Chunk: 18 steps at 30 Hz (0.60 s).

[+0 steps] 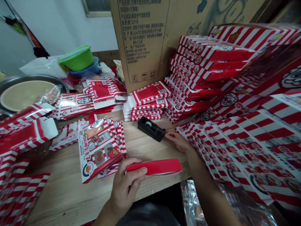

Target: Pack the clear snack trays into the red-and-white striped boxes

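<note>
Hands (125, 185), wood-grain table (68, 179), pale wall (58, 25)

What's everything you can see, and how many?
Held box: one, red side showing, front middle
Tape dispenser: one, black, middle
Striped boxes: many, red-white, all around
Carton: one, brown, back
Green bowl: one, green, back left
Blue bowl: one, blue, beneath green bowl
Cream basin: one, cream, far left
Dark basin: one, grey, around cream basin
Window: one, grey, top
Table: one, pale wood, underneath
Shiny plastic: uncounted, silvery, bottom right
Left hand: one, gripping held box
Right hand: one, by tape dispenser
</note>
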Motion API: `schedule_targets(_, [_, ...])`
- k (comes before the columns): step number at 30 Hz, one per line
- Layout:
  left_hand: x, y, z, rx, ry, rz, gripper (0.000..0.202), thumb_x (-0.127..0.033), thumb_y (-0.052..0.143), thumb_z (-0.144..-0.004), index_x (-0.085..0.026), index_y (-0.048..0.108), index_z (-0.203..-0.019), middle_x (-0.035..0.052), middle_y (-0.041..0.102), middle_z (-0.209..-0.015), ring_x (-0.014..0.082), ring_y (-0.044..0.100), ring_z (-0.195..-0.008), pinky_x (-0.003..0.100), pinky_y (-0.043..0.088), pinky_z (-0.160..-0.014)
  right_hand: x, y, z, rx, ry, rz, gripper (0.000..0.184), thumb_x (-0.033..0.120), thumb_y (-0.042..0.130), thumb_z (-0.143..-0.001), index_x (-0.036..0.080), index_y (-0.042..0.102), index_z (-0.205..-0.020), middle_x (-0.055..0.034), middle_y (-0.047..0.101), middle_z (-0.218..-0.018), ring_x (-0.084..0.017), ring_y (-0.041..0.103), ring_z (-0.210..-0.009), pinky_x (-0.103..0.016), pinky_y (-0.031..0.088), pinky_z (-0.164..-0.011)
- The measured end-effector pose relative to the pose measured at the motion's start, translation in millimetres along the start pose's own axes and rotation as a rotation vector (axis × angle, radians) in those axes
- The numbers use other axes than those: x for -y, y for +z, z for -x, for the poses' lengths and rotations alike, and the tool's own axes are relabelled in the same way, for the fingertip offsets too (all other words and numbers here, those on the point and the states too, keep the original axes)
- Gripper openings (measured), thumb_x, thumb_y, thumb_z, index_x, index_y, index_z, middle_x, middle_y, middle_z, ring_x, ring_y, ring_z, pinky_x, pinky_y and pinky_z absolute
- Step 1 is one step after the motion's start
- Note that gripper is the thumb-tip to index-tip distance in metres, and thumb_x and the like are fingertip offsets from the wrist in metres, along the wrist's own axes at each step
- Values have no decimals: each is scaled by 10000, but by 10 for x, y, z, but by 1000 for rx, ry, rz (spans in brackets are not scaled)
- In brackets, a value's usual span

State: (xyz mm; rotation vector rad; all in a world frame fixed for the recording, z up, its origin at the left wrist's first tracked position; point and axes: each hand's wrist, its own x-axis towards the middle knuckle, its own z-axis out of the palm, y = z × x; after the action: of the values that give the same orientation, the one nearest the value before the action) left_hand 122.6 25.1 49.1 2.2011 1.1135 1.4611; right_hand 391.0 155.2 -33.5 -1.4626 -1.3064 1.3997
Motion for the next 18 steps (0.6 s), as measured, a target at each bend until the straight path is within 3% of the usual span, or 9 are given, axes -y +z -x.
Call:
schedule_targets(4, [9, 14, -39, 8, 16, -20, 190, -103, 508, -893, -201, 602, -1026, 75, 596, -1024, 142, 606, -955, 248, 542, -766, -208, 183, -25, -183, 8, -22, 155, 276, 588, -896, 123, 611, -908, -22, 635, -893, -138, 622, -771, -316, 533, -699])
schedule_targets(8, [-76, 24, -49, -23, 39, -122, 180, -112, 516, -892, -194, 618, -1015, 64, 595, -1006, 130, 617, -931, 220, 542, -773, -181, 273, 19, -355, 11, -59, 178, 294, 564, -908, 156, 601, -802, 9, 612, -751, -97, 565, -614, -251, 506, -583])
schedule_targets(12, [-193, 35, -22, -47, 12, -203, 182, -117, 537, -883, -193, 636, -1016, 51, 610, -966, 124, 626, -901, 201, 536, -775, 95, 294, 511, -534, -66, -160, 199, 363, 619, -844, 183, 606, -761, 8, 595, -658, -99, 492, -496, -241, 437, -466])
schedule_targets(15, [-240, 31, -31, -31, 24, -208, 163, -126, 541, -886, -177, 632, -1011, 47, 598, -951, 112, 615, -878, 188, 528, -788, 462, 467, 1129, -654, -167, -246, 329, 433, 596, -839, 226, 601, -1095, 11, 625, -728, -99, 501, -495, -248, 446, -479])
schedule_targets(17, [-251, 22, -51, -14, 30, -215, 155, -120, 538, -888, -167, 623, -1009, 42, 585, -944, 103, 605, -866, 175, 522, -790, 725, 693, 1495, -614, -256, -364, 600, 349, 619, -846, 318, 365, -1389, 62, 593, -620, -109, 529, -466, -248, 472, -482])
schedule_targets(18, [-254, 16, -60, -2, 30, -219, 154, -116, 534, -890, -162, 619, -1009, 41, 580, -941, 101, 602, -864, 172, 520, -791, 839, 824, 1630, -571, -289, -430, 682, 299, 619, -853, 347, 270, -1436, 78, 588, -571, -104, 514, -417, -230, 458, -441])
